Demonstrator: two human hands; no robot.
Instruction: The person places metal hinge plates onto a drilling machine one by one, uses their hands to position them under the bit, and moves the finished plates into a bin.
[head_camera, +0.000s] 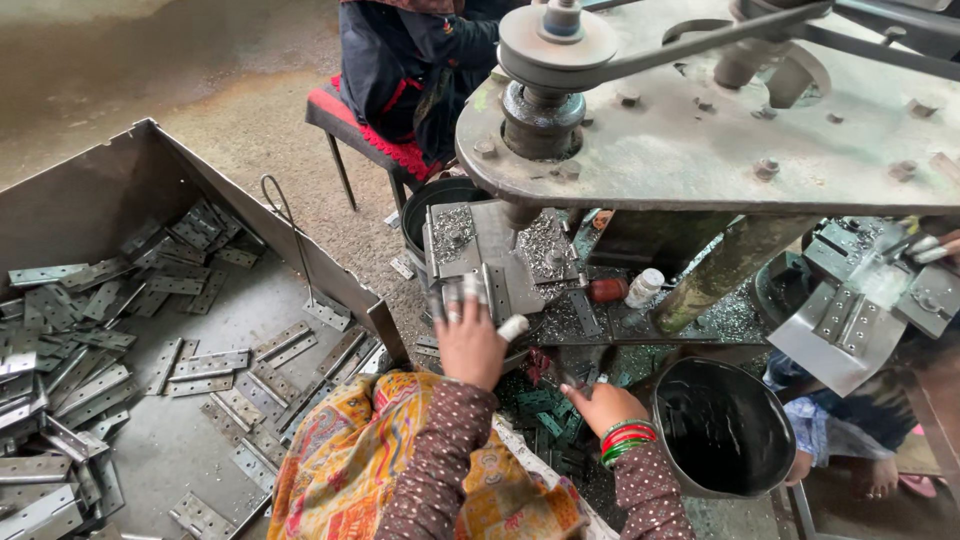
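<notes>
My left hand (468, 340), its fingertips wrapped in tape, reaches forward to the drill's work plate (470, 250) and presses on a grey metal hinge plate (497, 290) under the spindle (520, 215). My right hand (598, 405), with red and green bangles on the wrist, is lower down. Its curled fingers rest in a heap of dark hinge plates (545, 410) beside my knee; whether it grips one is hidden. An orange patterned cloth (350, 460) covers my lap.
A big metal bin (110, 200) of loose grey hinge plates fills the left. A black bucket (720, 430) stands at right, another (435, 195) behind the jig. Overhead is the machine's deck (700, 140) with pulley and belt. One person sits on a red stool (345, 125); another's foot (880, 480) shows at right.
</notes>
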